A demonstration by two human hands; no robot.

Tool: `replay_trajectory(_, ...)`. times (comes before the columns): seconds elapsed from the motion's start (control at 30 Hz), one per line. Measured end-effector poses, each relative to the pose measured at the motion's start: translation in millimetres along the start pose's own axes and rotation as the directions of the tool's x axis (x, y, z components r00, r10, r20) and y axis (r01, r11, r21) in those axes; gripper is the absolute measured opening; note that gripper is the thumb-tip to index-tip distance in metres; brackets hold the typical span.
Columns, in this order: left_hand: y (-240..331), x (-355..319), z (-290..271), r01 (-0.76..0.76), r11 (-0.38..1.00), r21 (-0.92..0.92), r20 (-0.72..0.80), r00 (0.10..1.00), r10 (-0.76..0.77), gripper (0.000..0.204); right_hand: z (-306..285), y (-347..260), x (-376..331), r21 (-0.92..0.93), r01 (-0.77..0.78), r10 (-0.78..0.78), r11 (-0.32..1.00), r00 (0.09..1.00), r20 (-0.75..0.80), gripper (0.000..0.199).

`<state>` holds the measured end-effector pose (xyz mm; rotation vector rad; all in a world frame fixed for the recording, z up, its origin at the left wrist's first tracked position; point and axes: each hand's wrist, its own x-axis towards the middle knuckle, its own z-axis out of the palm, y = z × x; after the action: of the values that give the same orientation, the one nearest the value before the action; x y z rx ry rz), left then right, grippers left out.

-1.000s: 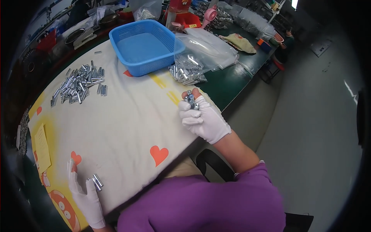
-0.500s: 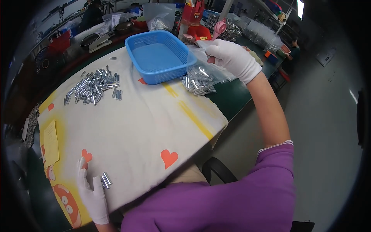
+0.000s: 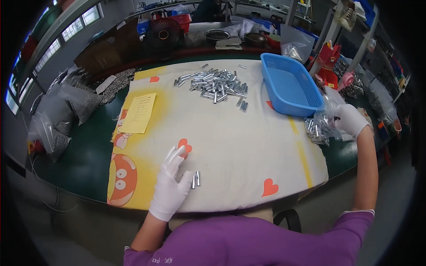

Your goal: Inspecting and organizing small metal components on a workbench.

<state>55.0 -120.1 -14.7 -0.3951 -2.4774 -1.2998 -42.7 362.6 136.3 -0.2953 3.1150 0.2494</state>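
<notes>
While the left hand (image 3: 170,188) lies spread, empty, beside tubes (image 3: 198,178), the right hand's (image 3: 353,120) grip is unclear.

From where I stood, no line of writing was clear enough to read through. The yellow paper sheet (image 3: 139,119), lying on the left part of the printed cloth (image 3: 230,146), bore rows of small dark writing, too fine to make out. A short row of pale characters (image 3: 163,260) stood on the purple shirt (image 3: 248,241), near its lower left. A yellow label (image 3: 331,86) with tiny dark marks sat on the red bin (image 3: 325,75).
</notes>
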Motion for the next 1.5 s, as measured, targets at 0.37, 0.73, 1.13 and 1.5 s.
replay_trajectory(0.37, 0, 3, -9, 0.127, 0.988, 0.083, -0.051, 0.991, -0.123, 0.044, 23, 7, 22, 0.244, -0.04, 0.076, 0.969, 0.987, -0.14, 0.03)
replay_trajectory(0.73, 15, -5, -34, 0.326, 0.914, 0.24, 0.174, 0.912, -0.371, 0.041, 7, -219, -22, 0.712, 0.395, -0.088, 0.581, 0.9, -0.428, 0.018)
replay_trajectory(1.13, 18, 20, -28, 0.228, 0.955, 0.19, 0.359, 0.889, -0.284, 0.031, 71, -329, 4, 0.714, 0.369, -0.471, 0.596, 0.88, -0.062, 0.034)
replay_trajectory(1.5, 24, 12, -21, 0.355, 0.914, 0.195, 0.28, 0.873, -0.399, 0.032, 77, -331, -7, 0.78, 0.414, -0.392, 0.47, 0.889, -0.235, 0.025)
